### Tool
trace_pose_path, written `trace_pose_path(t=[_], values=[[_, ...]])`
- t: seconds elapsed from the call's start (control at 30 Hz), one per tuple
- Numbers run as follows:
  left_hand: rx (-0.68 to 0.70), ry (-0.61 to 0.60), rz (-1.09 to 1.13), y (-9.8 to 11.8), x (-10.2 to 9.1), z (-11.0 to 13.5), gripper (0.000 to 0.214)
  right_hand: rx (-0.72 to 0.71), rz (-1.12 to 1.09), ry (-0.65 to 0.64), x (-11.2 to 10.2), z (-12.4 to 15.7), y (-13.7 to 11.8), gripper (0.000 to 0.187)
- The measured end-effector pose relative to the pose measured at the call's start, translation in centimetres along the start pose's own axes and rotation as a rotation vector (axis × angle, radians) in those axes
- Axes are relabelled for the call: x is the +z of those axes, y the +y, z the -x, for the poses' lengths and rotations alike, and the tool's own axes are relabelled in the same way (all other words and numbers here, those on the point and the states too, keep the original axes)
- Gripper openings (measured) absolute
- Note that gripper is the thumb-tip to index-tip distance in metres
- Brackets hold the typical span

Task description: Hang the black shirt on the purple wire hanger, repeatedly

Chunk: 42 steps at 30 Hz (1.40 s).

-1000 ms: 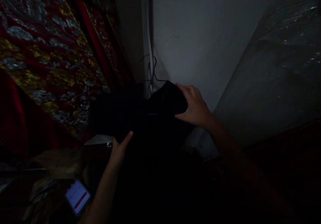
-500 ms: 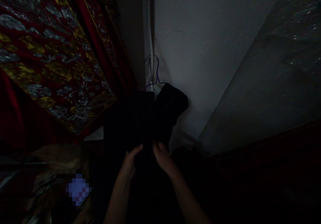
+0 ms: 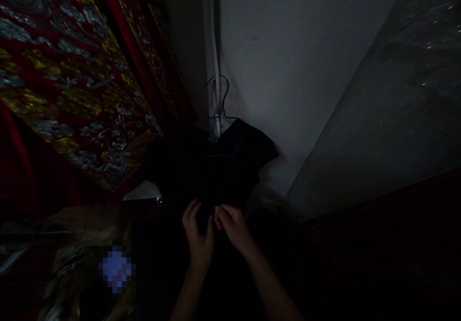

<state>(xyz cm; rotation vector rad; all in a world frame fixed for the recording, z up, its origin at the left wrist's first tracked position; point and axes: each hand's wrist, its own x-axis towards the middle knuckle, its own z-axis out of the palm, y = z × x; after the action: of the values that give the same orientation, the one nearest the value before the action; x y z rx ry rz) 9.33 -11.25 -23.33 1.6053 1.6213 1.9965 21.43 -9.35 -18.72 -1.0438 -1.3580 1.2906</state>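
Observation:
A black garment [image 3: 230, 177] hangs on a thin purple hanger [image 3: 224, 112] in front of the pale wall. Its short sleeves and neck opening show, but the lower part merges into darkness. My left hand [image 3: 200, 239] is before the garment, with thumb and fingers apart. Beside it on the right, my right hand [image 3: 232, 225] has its fingers curled in and pinched at the dark cloth. The folds between its fingertips are too dark to make out in detail.
Red cloth with gold and silver embroidery [image 3: 82, 95] hangs at the left. A pale cord [image 3: 215, 47] runs down the wall to the hanger. Shiny translucent sheeting [image 3: 389, 114] covers the right side. A blurred bluish patch [image 3: 115, 268] lies at lower left.
My left hand has moved right and its fingers have spread. My right hand has curled its fingers further. The garment's shoulders have spread wider and its neck opening shows more.

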Motion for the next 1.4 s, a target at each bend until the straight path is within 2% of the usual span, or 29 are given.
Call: trace_pose_path(t=[0.07,0.1,0.2,0.27,0.4,0.47,0.53,0.6,0.67,0.7,0.77,0.87,0.97,1.07,1.17,1.27,1.33,1.4], values=[[0.012,-0.219,0.063,0.0,1.0,1.0,0.023,0.045,-0.022,-0.026,0.2,0.0,-0.1,0.045],[0.006,-0.273,0.094,0.0,1.5,1.0,0.017,0.075,-0.039,-0.041,0.2,-0.1,-0.3,0.045],[0.009,-0.326,0.107,0.3,2.1,-0.4,0.011,0.132,-0.125,-0.055,-0.4,-1.3,-2.1,0.045],[0.008,-0.395,0.094,0.4,2.2,-1.6,0.014,0.107,-0.208,-0.012,-1.2,-2.9,-4.7,0.043],[-0.056,-0.548,0.079,-0.5,2.1,-2.7,0.013,-0.042,-0.323,0.110,-2.9,-7.2,-12.1,0.031],[-0.080,-0.567,0.069,-1.1,2.1,-3.5,0.012,-0.116,-0.318,0.120,-3.3,-8.9,-15.2,0.029],[-0.088,-0.579,0.065,-0.9,2.1,-4.9,0.010,-0.170,-0.302,0.109,-3.3,-9.7,-16.9,0.031],[-0.081,-0.578,0.094,0.4,2.0,-7.2,0.007,-0.216,-0.288,0.105,-3.1,-9.7,-17.3,0.033],[-0.030,-0.526,0.170,3.0,2.0,-10.0,0.027,-0.254,-0.258,0.104,-2.8,-9.1,-16.7,0.038],[0.037,-0.467,0.211,4.5,1.9,-11.5,0.037,-0.267,-0.229,0.096,-2.7,-8.8,-16.3,0.041],[0.241,-0.337,0.169,7.7,2.0,-14.5,0.042,-0.299,-0.155,0.072,-2.8,-8.2,-15.8,0.045],[0.505,-0.323,0.068,11.2,2.6,-18.2,0.028,-0.380,-0.048,0.053,-3.3,-7.7,-15.8,0.048],[0.645,-0.335,-0.012,12.8,3.4,-19.8,0.014,-0.468,0.041,0.095,-3.8,-8.0,-15.8,0.046],[0.683,-0.240,-0.042,13.2,3.5,-19.9,0.014,-0.491,0.117,0.139,-3.6,-8.7,-14.0,0.046],[0.555,-0.016,0.009,12.7,1.9,-20.4,0.016,-0.383,0.139,0.137,-2.7,-8.9,-10.5,0.047],[0.259,0.213,0.193,10.5,-0.7,-22.1,0.021,-0.247,0.069,0.032,-1.8,-7.8,-7.3,0.045],[0.033,0.275,0.441,8.2,-2.5,-23.1,0.019,-0.213,0.017,-0.050,-1.2,-6.3,-6.0,0.042],[-0.212,0.269,0.733,5.6,-3.7,-23.1,0.013,-0.188,-0.019,-0.103,-0.7,-4.6,-5.3,0.041]])
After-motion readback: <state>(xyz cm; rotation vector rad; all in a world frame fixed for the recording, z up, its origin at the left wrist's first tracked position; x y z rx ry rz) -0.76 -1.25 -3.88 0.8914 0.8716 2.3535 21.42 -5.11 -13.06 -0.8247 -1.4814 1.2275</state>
